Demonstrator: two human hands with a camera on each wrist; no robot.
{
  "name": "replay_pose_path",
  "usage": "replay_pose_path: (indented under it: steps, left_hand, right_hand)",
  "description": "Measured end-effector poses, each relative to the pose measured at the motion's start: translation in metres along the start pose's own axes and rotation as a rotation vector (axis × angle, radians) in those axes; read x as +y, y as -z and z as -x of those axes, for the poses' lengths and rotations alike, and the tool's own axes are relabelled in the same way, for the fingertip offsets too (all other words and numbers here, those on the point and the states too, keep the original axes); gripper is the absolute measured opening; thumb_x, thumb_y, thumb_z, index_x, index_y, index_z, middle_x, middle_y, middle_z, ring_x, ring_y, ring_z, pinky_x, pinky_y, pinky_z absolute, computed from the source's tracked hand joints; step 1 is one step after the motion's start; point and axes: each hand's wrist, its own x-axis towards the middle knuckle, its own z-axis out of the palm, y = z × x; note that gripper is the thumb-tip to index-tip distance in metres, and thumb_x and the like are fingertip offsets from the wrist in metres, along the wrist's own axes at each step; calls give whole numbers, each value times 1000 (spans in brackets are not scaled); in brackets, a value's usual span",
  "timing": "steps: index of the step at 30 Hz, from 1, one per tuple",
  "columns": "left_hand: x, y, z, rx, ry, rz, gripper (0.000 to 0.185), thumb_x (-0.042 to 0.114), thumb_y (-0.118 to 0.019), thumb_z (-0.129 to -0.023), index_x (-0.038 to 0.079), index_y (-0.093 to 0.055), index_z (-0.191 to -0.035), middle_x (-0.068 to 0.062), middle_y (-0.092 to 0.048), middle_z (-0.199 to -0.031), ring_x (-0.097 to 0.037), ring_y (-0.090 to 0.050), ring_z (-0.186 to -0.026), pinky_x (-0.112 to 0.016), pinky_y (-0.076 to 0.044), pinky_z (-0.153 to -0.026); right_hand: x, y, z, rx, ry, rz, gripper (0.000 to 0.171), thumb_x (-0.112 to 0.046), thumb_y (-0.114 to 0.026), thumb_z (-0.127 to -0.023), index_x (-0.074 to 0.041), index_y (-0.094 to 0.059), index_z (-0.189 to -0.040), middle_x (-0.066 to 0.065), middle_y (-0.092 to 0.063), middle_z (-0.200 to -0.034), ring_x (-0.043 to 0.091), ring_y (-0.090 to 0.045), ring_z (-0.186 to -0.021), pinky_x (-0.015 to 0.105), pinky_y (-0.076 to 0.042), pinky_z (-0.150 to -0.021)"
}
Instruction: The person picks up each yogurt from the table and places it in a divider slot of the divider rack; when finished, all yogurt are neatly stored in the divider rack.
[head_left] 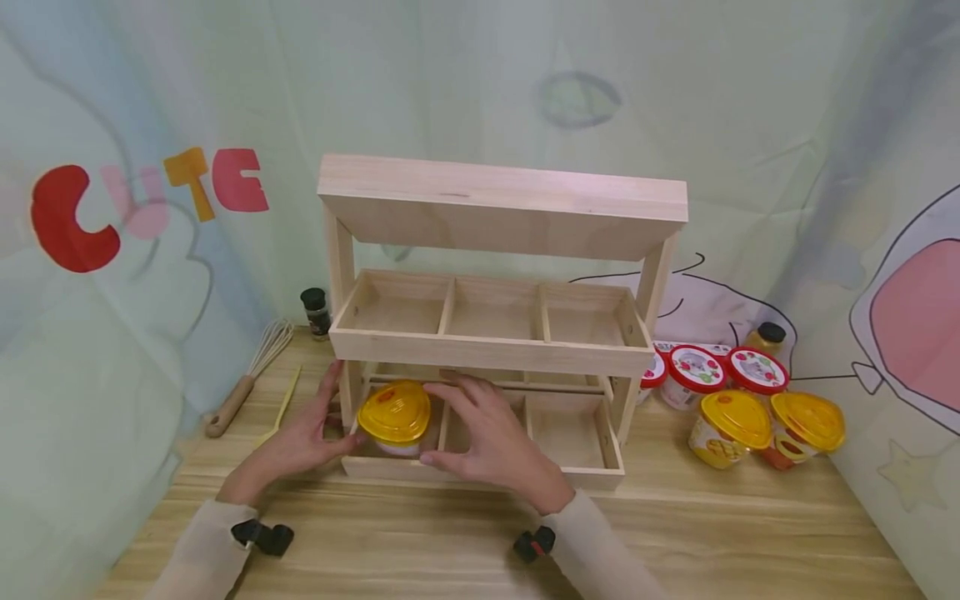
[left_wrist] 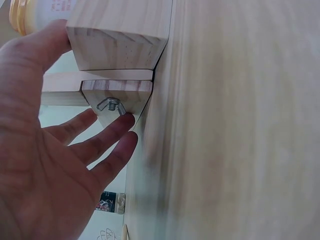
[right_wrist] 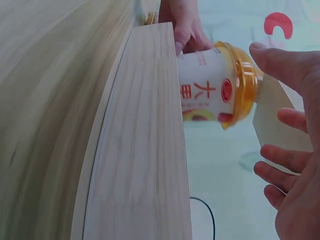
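Observation:
A cup with a yellow lid point(head_left: 393, 412) stands in the left compartment of the lower tray of a two-tier wooden rack point(head_left: 491, 352). My left hand point(head_left: 311, 429) lies at the rack's left post with straight fingers, its thumb against the cup's side. My right hand point(head_left: 468, 425) hovers over the middle compartment, fingers spread, thumb low by the cup. In the right wrist view the cup point(right_wrist: 210, 90) sits behind the tray's front wall point(right_wrist: 145, 150), and my right hand point(right_wrist: 292, 155) has a fingertip at the lid's rim. The left wrist view shows my left hand point(left_wrist: 60, 150) beside the post and a wing nut point(left_wrist: 111, 105).
To the rack's right stand two yellow-lidded cups point(head_left: 731, 425), point(head_left: 806, 421), red-lidded cups point(head_left: 693, 371) and a small black-capped jar point(head_left: 767, 336). A whisk point(head_left: 247, 379) and a dark spice bottle point(head_left: 317, 312) are at the left. A printed cloth hangs behind the table.

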Motion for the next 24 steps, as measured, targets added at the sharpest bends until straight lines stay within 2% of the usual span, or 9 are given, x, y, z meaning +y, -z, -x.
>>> replay_pose_path:
  steps: [12, 24]
  left_hand:
    - [0, -2, 1, 14, -21, 11, 133, 10, -87, -87, 19, 17, -170, -47, -27, -163, -54, -71, -116, -55, -67, -86]
    - [3, -1, 0, 15, -14, -5, 133, 11, -86, -87, 19, 17, -170, -47, -27, -163, -53, -72, -116, -54, -67, -86]
  right_hand:
    - [15, 22, 35, 102, -10, 18, 85, -52, -88, -82, -23, -54, -155, 8, -52, -163, 31, -53, -148, 64, -49, -115]
    - [34, 41, 66, 193, -45, 54, 83, -43, -90, -78, -19, -58, -151, 13, -59, -156, 35, -57, -142, 67, -49, -111]
